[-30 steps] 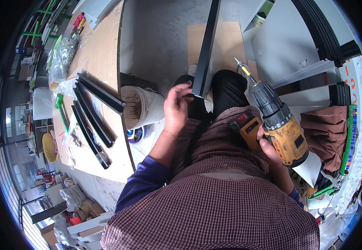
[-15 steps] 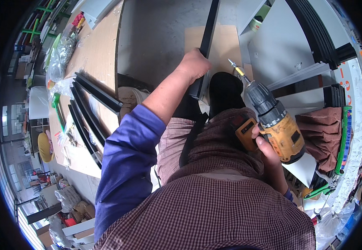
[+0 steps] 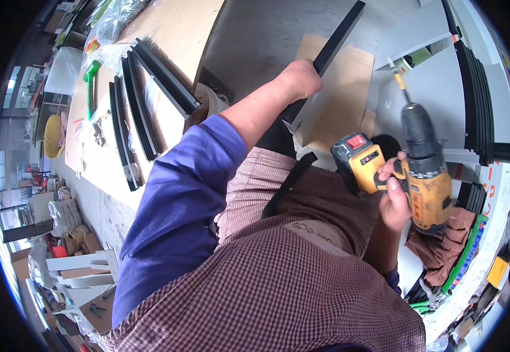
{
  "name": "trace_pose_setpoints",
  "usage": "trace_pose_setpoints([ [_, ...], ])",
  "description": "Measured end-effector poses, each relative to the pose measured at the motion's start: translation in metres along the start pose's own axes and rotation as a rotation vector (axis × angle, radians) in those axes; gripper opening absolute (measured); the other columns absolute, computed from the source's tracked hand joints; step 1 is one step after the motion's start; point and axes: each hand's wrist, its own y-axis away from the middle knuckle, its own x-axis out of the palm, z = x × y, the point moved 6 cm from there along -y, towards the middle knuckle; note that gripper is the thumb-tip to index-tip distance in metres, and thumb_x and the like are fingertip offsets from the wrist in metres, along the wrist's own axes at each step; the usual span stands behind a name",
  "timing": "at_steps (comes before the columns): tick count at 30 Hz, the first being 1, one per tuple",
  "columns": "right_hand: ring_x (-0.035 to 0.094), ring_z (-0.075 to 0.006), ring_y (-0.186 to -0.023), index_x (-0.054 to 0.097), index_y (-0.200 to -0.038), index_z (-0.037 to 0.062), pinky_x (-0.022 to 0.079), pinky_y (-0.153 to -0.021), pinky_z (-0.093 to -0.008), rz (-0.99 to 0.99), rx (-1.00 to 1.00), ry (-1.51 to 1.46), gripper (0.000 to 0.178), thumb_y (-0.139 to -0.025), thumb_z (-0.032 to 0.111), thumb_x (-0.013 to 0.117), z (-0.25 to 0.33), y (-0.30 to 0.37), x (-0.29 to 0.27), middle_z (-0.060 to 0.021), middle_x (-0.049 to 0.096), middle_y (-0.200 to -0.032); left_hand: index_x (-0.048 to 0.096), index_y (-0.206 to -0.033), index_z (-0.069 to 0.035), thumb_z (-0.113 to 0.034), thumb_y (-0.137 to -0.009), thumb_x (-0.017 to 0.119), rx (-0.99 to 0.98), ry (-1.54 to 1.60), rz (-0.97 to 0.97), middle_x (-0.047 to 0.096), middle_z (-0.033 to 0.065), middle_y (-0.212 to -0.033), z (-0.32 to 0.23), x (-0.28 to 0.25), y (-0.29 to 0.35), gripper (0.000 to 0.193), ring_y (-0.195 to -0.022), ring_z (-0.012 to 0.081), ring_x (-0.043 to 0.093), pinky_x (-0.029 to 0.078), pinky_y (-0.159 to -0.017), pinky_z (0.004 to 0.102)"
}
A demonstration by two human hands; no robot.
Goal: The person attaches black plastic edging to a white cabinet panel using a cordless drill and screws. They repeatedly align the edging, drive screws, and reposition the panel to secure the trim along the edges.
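My left hand (image 3: 303, 80) is wrapped round a long black bar (image 3: 338, 41), which slants from my knee up toward the far right. The fingertips are hidden behind the hand. In my right hand (image 3: 393, 202) is a yellow and black cordless drill (image 3: 428, 182), gripped by its handle and held over my right thigh. Its bit (image 3: 399, 76) points away from me, toward the grey panels. The drill's battery (image 3: 357, 161) sticks out to the left, beside the bar's near end but apart from it.
On the wooden table (image 3: 175, 29) at the left lie several black strips (image 3: 143, 108) and a green-handled tool (image 3: 90, 82). A cardboard sheet (image 3: 340, 97) covers part of the floor ahead. Grey panels (image 3: 422, 94) and stacked black bars (image 3: 476, 100) stand at the right, near a brown cloth (image 3: 442, 246).
The bar and my left hand have shifted right in the picture, and the bar leans further right. The drill has moved right and turned more upright, with its battery now showing clearly.
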Motion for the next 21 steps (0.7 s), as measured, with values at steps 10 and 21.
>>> trace_pose_setpoints([
  [10,0.063,-0.0198,-0.102,0.061,-0.116,0.0045,0.05,-0.088,-0.0341,0.197,0.048,0.799,0.043,-0.079,0.025,0.072,-0.121,0.008,-0.035,-0.0046,0.065,-0.113,0.059,-0.108,0.007,-0.008,-0.075,0.057,-0.022,0.05,0.023,0.065,0.0259,-0.097,0.008,-0.004,-0.01,0.036,-0.098,0.0374,0.064,0.049,-0.086,0.0381],
  [21,0.065,-0.0208,-0.071,0.064,-0.099,-0.0031,0.049,-0.067,-0.0304,0.34,0.134,0.267,0.057,-0.057,0.03,0.083,-0.126,-0.006,-0.03,-0.0096,0.065,-0.082,0.049,-0.126,0.007,-0.013,-0.081,0.068,-0.226,-0.018,0.085,0.064,0.0197,-0.111,-0.009,0.003,0.0,0.053,-0.101,0.0262,0.064,0.048,-0.094,0.0361],
])
